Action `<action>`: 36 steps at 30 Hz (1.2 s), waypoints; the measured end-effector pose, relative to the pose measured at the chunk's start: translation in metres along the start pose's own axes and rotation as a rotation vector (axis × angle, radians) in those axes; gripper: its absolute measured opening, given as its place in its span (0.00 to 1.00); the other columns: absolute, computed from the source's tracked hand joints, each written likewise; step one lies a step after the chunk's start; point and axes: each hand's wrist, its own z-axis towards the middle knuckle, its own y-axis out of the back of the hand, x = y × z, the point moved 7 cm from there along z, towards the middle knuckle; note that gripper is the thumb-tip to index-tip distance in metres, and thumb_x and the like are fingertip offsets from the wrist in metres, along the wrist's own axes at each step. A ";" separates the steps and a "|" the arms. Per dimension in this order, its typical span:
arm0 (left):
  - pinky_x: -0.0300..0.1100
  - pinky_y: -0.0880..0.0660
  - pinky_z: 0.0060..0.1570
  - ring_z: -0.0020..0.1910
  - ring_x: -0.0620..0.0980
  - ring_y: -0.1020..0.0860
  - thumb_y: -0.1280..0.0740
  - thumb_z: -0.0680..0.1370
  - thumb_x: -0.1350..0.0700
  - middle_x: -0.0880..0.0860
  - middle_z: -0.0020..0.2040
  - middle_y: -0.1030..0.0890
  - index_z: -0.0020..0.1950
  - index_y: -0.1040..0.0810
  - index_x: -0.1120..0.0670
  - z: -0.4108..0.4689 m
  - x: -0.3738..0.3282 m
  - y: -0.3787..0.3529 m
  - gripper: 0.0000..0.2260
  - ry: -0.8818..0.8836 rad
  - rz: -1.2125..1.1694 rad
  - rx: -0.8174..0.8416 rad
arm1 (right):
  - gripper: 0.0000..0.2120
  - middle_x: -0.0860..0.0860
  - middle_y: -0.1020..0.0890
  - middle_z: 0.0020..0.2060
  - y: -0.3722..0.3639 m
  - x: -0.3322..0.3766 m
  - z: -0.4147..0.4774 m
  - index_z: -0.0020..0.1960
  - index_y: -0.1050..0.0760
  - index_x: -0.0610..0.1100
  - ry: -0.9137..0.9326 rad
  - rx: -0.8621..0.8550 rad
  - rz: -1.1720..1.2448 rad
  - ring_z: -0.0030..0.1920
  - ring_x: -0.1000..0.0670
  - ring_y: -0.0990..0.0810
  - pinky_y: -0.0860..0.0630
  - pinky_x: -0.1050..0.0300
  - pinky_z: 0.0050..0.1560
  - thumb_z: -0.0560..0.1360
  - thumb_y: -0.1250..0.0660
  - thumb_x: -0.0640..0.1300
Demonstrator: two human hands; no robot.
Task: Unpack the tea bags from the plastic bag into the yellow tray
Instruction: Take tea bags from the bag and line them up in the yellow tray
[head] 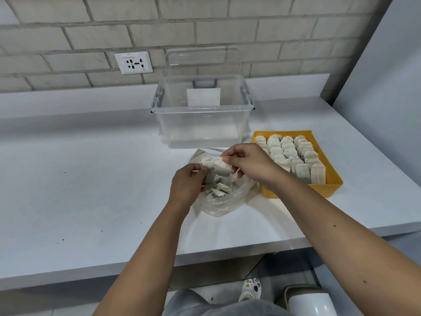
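Note:
A clear plastic bag (pixel 218 201) lies open on the white counter, with several loose tea bags (pixel 219 189) inside. Just above it, my left hand (pixel 188 184) pinches one pale tea bag (pixel 207 162). My right hand (pixel 248 164) pinches another tea bag (pixel 222 169) beside it; the two bags touch. To the right stands the yellow tray (pixel 335 179), holding several rows of upright tea bags (pixel 289 151). My right forearm crosses the tray's near left corner.
A clear plastic storage box (pixel 201 124) stands behind the bag, its lid leaning on the brick wall. A wall socket (pixel 134 62) is at the back left. The counter's front edge runs below my forearms; a white bin (pixel 309 304) and a shoe are on the floor.

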 end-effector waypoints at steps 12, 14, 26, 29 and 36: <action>0.46 0.17 0.46 0.41 0.54 0.14 0.29 0.77 0.60 0.60 0.44 0.14 0.50 0.18 0.61 -0.011 0.004 -0.003 0.05 0.072 -0.136 0.077 | 0.03 0.47 0.19 0.30 -0.020 0.001 0.008 0.46 0.19 0.39 -0.013 -0.013 -0.007 0.32 0.48 0.18 0.17 0.52 0.37 0.74 0.28 0.39; 0.44 0.17 0.43 0.41 0.53 0.14 0.29 0.78 0.61 0.60 0.44 0.15 0.51 0.18 0.61 -0.009 0.006 0.006 0.05 0.076 -0.127 0.022 | 0.08 0.50 0.18 0.34 -0.018 -0.004 0.001 0.47 0.19 0.42 -0.006 -0.019 -0.117 0.32 0.53 0.19 0.21 0.59 0.32 0.72 0.25 0.45; 0.43 0.18 0.40 0.41 0.53 0.19 0.31 0.78 0.60 0.58 0.43 0.19 0.50 0.19 0.59 -0.004 0.008 0.021 0.04 0.053 -0.048 -0.055 | 0.12 0.48 0.18 0.51 -0.037 -0.013 -0.019 0.54 0.19 0.47 0.097 0.073 -0.936 0.54 0.45 0.21 0.25 0.55 0.46 0.74 0.35 0.49; 0.42 0.19 0.39 0.42 0.53 0.20 0.31 0.77 0.60 0.57 0.42 0.21 0.50 0.19 0.60 -0.003 0.009 0.022 0.04 0.057 -0.014 -0.026 | 0.06 0.49 0.18 0.45 -0.020 0.003 -0.018 0.49 0.20 0.46 0.102 0.125 -0.713 0.48 0.47 0.21 0.28 0.56 0.44 0.76 0.32 0.48; 0.47 0.17 0.48 0.48 0.56 0.15 0.36 0.82 0.57 0.59 0.51 0.15 0.56 0.18 0.60 -0.010 0.000 -0.001 0.10 0.116 -0.149 0.137 | 0.05 0.50 0.19 0.39 -0.015 0.038 -0.006 0.48 0.20 0.44 0.143 0.228 -0.516 0.37 0.54 0.22 0.26 0.58 0.43 0.76 0.30 0.46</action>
